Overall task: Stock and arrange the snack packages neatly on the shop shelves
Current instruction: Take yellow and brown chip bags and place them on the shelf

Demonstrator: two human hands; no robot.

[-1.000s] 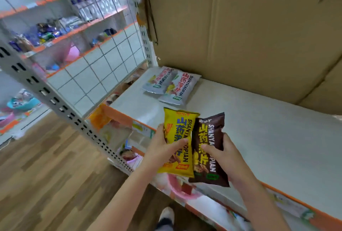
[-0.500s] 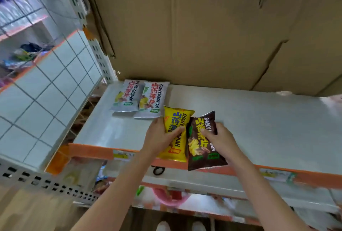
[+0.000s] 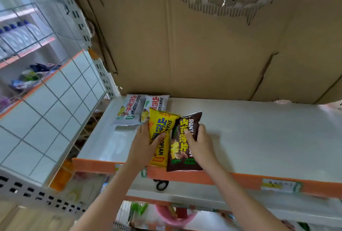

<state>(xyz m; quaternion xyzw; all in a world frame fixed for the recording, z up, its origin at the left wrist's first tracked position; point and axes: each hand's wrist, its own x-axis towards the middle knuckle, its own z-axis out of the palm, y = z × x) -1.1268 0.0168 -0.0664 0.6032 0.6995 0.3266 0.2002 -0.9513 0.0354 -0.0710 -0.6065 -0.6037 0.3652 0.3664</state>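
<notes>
Placement step in hand. Left hand [image 3: 143,142] grips yellow packet [image 3: 160,138], right hand [image 3: 200,142] grips brown packet [image 3: 182,143], both over shelf [image 3: 259,138] near edge. Next, judged: lay beside two silver packets [image 3: 140,109] far left, edges aligned.

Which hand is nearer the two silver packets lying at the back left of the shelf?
Left. The left hand, gripping the yellow packet, sits just in front of the silver packets. The right hand, gripping the brown packet, is farther to their right.

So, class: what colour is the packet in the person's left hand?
Yellow packet, gripped by the left hand; head view shows it.
</notes>
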